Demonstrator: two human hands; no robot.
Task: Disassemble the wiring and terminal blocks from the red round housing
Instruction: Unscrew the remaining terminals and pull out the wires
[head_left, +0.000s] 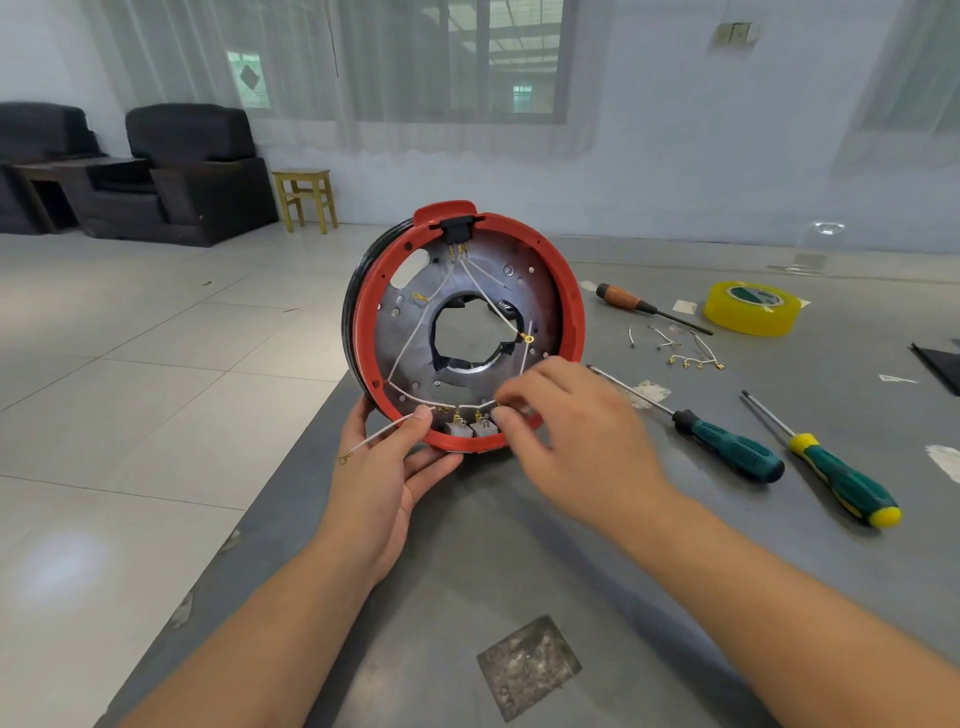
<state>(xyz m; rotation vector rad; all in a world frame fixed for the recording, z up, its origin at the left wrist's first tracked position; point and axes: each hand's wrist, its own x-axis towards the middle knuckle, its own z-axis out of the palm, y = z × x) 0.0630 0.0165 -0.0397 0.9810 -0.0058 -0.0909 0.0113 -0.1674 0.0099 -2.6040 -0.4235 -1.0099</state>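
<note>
Head view: the red round housing was held upright at the table edge by the left hand, thumb pressing a white wire. Right hand fingertips pinched at the terminal blocks, partly hiding them. Three screwdrivers, loose wires and yellow tape were lying to the right.

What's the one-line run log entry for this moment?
left hand: holds red housing upright | right hand: fingers at terminal blocks | loose wire: hanging | screwdrivers: on table

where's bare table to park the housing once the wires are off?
Free: grey table between the forearms, ahead of the dark square patch. Crowded: right of the red housing, with three screwdrivers, yellow tape roll and loose removed wires.
</note>
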